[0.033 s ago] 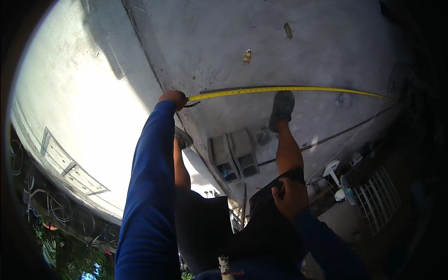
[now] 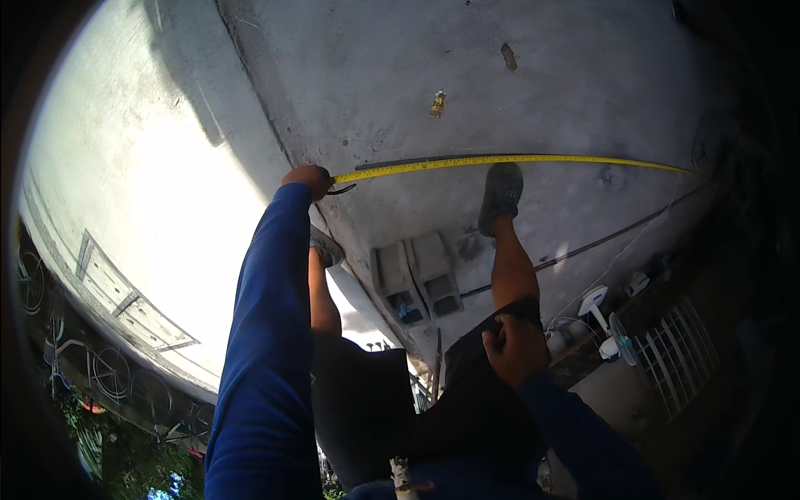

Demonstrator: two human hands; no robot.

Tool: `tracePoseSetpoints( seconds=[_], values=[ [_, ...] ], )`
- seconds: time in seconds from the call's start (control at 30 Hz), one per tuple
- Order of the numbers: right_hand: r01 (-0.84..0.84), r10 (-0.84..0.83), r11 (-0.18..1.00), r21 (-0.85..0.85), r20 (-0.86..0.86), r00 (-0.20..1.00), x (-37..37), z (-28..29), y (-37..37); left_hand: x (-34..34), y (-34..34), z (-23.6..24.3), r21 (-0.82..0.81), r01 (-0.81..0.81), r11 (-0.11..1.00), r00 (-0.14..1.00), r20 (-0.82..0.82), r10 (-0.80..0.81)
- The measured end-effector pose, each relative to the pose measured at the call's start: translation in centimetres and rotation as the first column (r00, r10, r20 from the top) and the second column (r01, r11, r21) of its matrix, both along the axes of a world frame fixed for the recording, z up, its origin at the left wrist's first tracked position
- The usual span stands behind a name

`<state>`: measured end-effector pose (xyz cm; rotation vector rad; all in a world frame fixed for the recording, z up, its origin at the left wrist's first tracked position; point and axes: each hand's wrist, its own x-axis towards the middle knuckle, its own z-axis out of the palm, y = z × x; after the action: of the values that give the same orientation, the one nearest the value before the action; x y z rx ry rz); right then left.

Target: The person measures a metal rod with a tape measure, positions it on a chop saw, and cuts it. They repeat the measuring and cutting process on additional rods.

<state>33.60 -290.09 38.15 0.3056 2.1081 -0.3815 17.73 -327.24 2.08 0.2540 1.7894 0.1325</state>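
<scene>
My left hand [image 2: 308, 181] is closed on the near end of a yellow tape measure [image 2: 467, 162], low over the concrete floor, beside a long crack or joint. A dark strap or loop hangs by my fingers; the tape's case does not show. The yellow blade runs right, slightly bowed, to the dim far right side. Just behind its left part lies a thin dark bar [image 2: 392, 162] on the floor. My right foot in a dark clog [image 2: 502, 200] stands close to the blade. My right hand [image 2: 518, 350] rests on my right thigh, fingers loosely bent, thumb apart, holding nothing.
Two hollow concrete blocks [image 2: 417, 271] lie between my feet. A yellow wrapper [image 2: 437, 103] is on the floor beyond the tape. To the right are a white fan [image 2: 612, 333], a thin cord and a white metal grille [image 2: 679, 358]. Bicycles [image 2: 108, 375] stand at the left edge.
The view has shifted very slightly. My hands and the tape measure hold the same places.
</scene>
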Motion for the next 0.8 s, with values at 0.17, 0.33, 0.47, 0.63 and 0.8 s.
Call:
tracePoseSetpoints(
  seconds=[0.17,0.33,0.47,0.63,0.8],
  values=[
    [-0.033,0.032,0.999,-0.019,-0.085,0.996,1.1,0.1,1.5,-2.0,0.6,6.4,-0.04,-0.091,0.995,0.996,-0.019,0.09],
    [-0.044,0.042,0.999,-0.014,-0.078,0.996,2.2,-0.1,2.0,-3.0,0.6,10.4,-0.06,-0.086,0.994,0.993,-0.081,0.081],
    [-0.043,0.043,0.999,0.004,-0.04,0.998,2.8,0.1,2.3,-3.7,0.7,11.6,-0.075,-0.049,0.996,0.996,-0.084,0.042],
    [-0.065,0.065,0.998,0.025,-0.007,0.998,3.2,0.0,2.2,-3.8,0.7,12.5,-0.069,-0.053,0.996,0.996,-0.077,0.047],
    [-0.064,0.063,0.998,0.03,0.013,0.998,3.5,-0.4,2.3,-3.4,0.8,13.0,-0.073,-0.051,0.996,0.996,-0.073,0.045]
  ],
)
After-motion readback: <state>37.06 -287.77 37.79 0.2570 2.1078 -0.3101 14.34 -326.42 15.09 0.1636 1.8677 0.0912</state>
